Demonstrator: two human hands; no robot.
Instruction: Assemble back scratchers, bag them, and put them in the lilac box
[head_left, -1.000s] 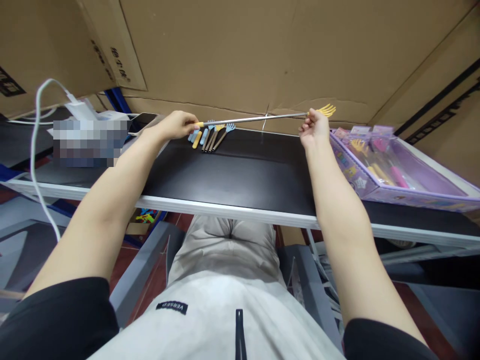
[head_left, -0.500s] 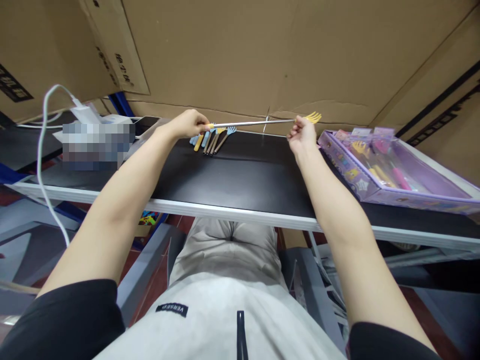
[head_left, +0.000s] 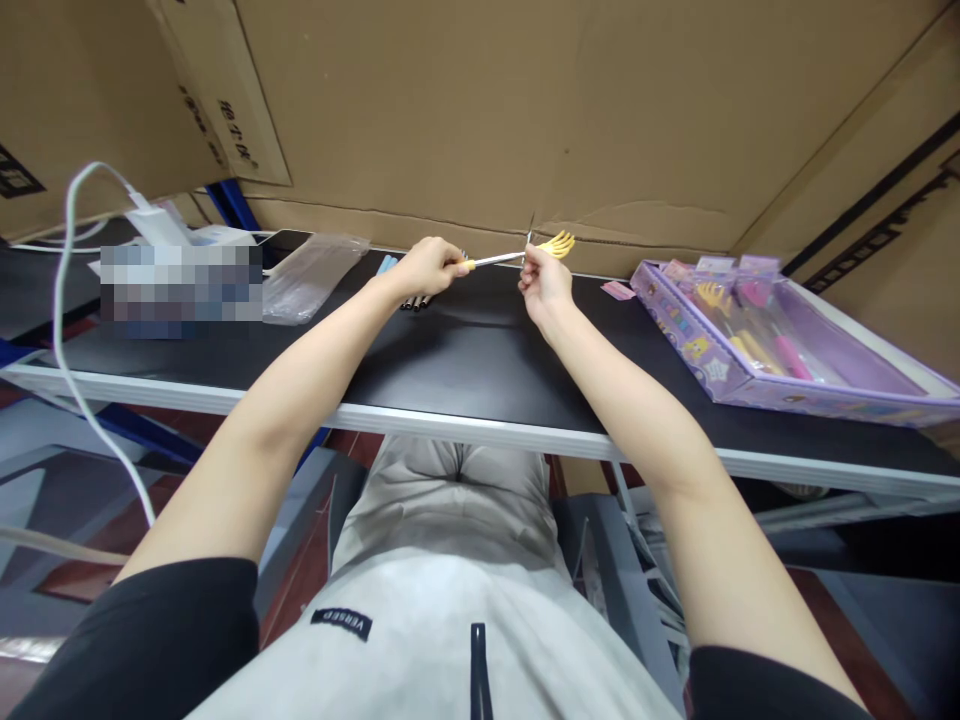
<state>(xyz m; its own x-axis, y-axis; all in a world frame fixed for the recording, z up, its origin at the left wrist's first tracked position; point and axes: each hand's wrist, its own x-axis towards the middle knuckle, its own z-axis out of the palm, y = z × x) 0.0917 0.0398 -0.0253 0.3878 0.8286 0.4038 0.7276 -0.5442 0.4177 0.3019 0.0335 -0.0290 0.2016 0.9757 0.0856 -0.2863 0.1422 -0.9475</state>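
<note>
My left hand [head_left: 426, 268] is closed round the yellow handle of a telescopic back scratcher [head_left: 504, 256]. My right hand [head_left: 543, 280] pinches the thin metal rod just below its yellow claw head, which points at the cardboard wall. The two hands are close together and only a short length of rod shows between them. Behind my left hand lies a small row of other collapsed scratchers [head_left: 409, 296] on the black table [head_left: 480, 360], mostly hidden by the hand.
A purple display box [head_left: 757, 345] with more scratchers stands at the right. A clear plastic bag [head_left: 311, 275] lies at the left, beside a white charger with cable [head_left: 71, 300]. Large cardboard boxes [head_left: 480, 110] wall off the back.
The rod has been pushed together: my right hand moved left toward my left hand, and the scratcher went from fully extended to short. My left hand shifted a little right.
</note>
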